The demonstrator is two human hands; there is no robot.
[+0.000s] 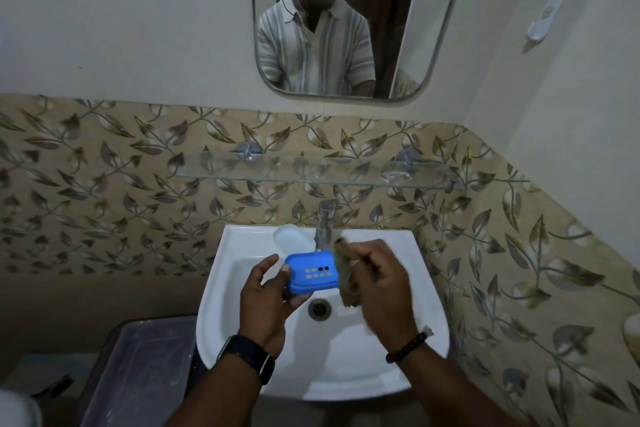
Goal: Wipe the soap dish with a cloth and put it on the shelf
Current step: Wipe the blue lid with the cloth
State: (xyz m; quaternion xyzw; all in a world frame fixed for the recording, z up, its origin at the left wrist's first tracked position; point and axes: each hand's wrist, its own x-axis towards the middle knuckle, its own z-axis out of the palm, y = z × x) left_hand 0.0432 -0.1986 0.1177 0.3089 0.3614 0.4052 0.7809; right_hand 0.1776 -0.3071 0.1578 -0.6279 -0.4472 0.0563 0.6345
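Over the white sink (398, 253) my left hand (268, 302) holds a blue soap dish (311, 272), its slotted underside turned toward me. My right hand (384, 284) grips a brown cloth (348, 274) and presses it against the dish's right end. The cloth and right hand look blurred. A glass shelf (311, 172) is fixed to the leaf-patterned wall above the tap. A pale translucent lid (292, 237) rests on the sink's back rim, left of the tap.
A chrome tap (325, 224) stands at the sink's back centre, with the drain (319, 308) below my hands. A small clear object (394, 176) sits on the shelf's right part. A grey bin (138, 374) stands left of the sink. A mirror (346, 21) hangs above.
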